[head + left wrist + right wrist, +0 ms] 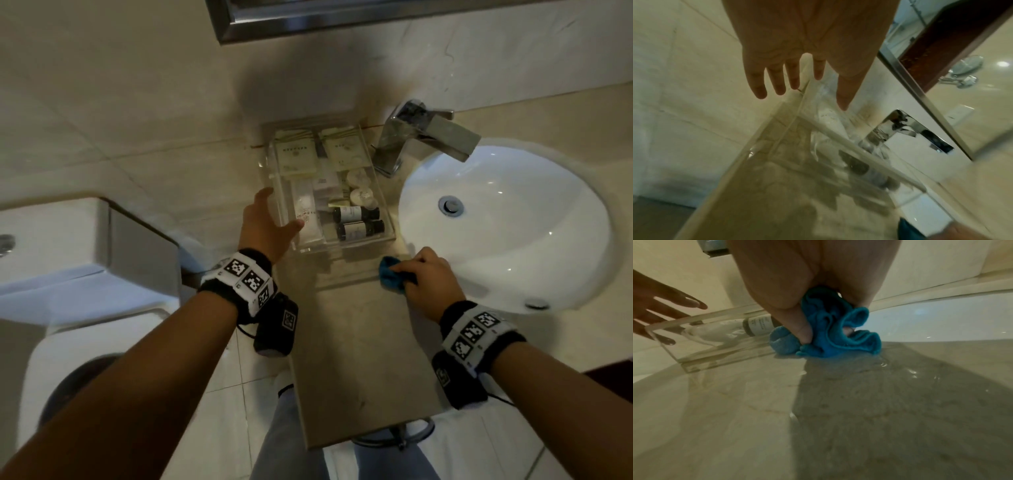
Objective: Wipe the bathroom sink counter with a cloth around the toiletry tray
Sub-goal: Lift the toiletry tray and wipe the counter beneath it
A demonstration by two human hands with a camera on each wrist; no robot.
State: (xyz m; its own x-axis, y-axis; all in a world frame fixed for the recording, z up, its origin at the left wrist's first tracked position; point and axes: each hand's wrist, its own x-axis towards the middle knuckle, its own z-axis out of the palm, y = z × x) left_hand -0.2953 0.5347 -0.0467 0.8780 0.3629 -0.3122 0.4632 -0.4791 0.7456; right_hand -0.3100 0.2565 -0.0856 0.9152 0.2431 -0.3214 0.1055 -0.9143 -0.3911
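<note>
bunching a blue cloth [830, 337] in curled fingers, the right hand [428, 279] presses it onto the counter [359, 342] just beside the near corner of the clear toiletry tray [388, 236] — beside the sink [513, 240]. the left hand [265, 222] spreads wide at the tray's left edge, fingers straight — contact unclear.

no lettering here can be read. you see pale labels on the two dark bottles [356, 214] in the clear tray [388, 219], and faint print on the white packets [296, 156] at its far end, but all of it is too small and blurred to make out. the wristbands [248, 275] on your arms carry black-and-white square code markers, which are patterns and not words. the label on the bottle in the right wrist view [757, 324] is likewise illegible.
</note>
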